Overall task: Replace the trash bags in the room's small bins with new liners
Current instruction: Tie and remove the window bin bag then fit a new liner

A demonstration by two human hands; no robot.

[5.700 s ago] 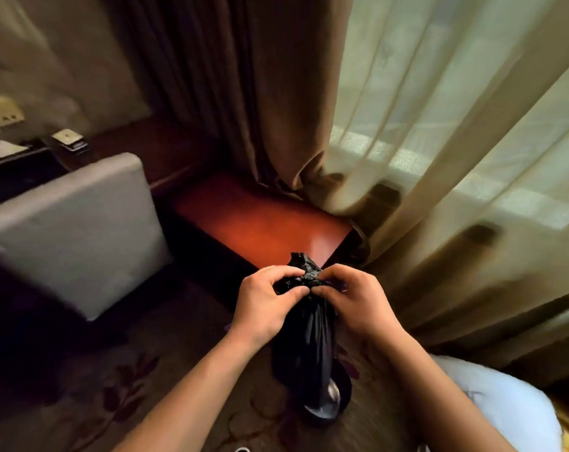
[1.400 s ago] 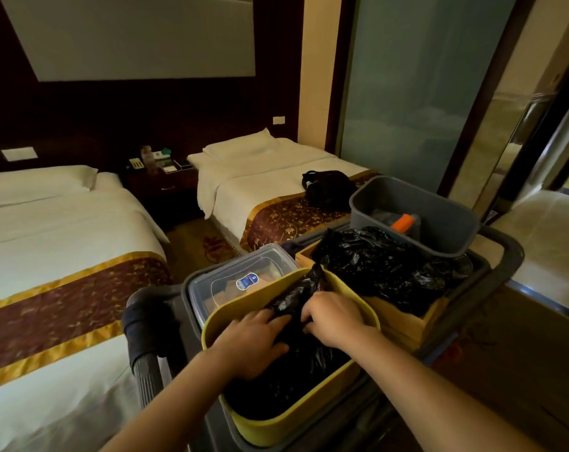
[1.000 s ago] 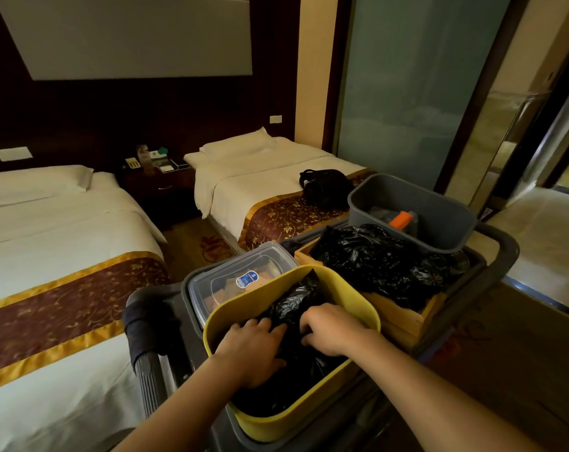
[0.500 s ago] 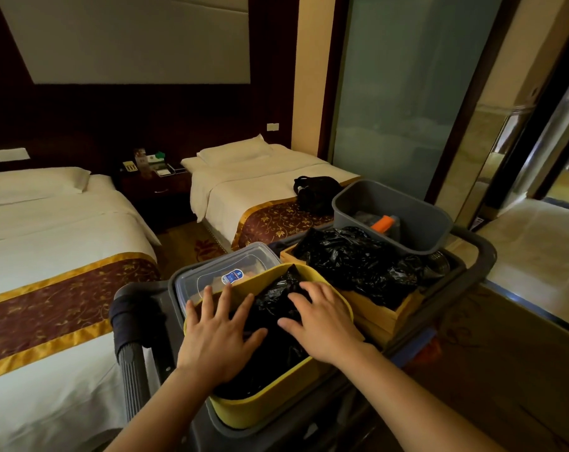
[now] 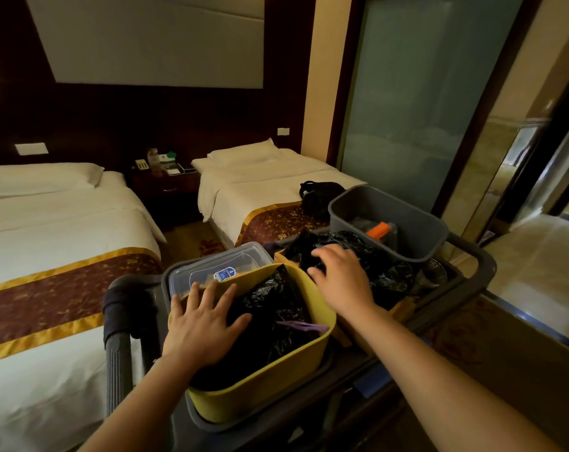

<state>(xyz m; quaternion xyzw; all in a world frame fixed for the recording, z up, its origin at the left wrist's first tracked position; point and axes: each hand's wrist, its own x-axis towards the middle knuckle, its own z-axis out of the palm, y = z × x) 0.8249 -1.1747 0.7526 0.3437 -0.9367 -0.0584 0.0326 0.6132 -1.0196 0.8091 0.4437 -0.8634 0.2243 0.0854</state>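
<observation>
Pressing down with fingers straight and spread, the left hand (image 5: 204,321) lies on the used bag (image 5: 273,305) filling the yellow tub (image 5: 260,396), probably to pack the waste low and steady the tub. Past the tub's far right corner, the right hand (image 5: 341,278) rests with fingers loosely bent on the liners (image 5: 387,272), a crumpled black heap in a wooden box (image 5: 400,311). Whether it has pinched one I cannot tell, though it seems placed to draw a fresh one. Farther from the tub, a grey bin (image 5: 420,236) holds an orange item (image 5: 378,230). A clear lidded box (image 5: 224,265) sits just behind the tub.
</observation>
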